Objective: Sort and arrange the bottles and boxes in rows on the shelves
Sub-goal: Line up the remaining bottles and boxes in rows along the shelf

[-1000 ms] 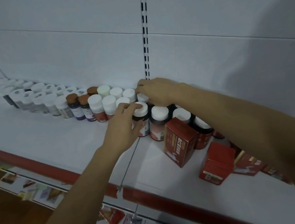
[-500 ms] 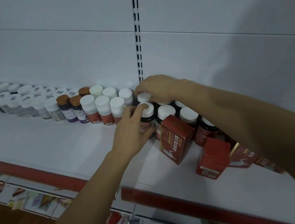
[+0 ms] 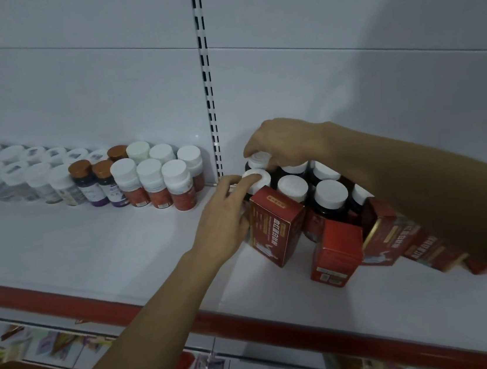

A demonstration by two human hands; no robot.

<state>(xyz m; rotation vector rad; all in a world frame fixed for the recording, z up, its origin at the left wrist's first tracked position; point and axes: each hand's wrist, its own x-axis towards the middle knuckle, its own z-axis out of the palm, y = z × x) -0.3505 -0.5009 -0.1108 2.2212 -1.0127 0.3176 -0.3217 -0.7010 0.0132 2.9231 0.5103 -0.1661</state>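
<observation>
A cluster of dark bottles with white caps stands near the back of the white shelf. My left hand grips the front-left bottle of that cluster, fingers over its cap. My right hand holds the cap of the bottle behind it. A red box stands tilted right in front of the cluster, touching my left hand. Other red boxes stand and lie to its right.
To the left runs a row of white-capped and brown-capped bottles along the back wall. A slotted upright divides the back panel. The shelf's red front edge runs below, with price tags under it.
The view has shifted, so the cluster sits further right. My left hand closed round the front-left bottle and both hands slid the bottles a little away from the left row.
</observation>
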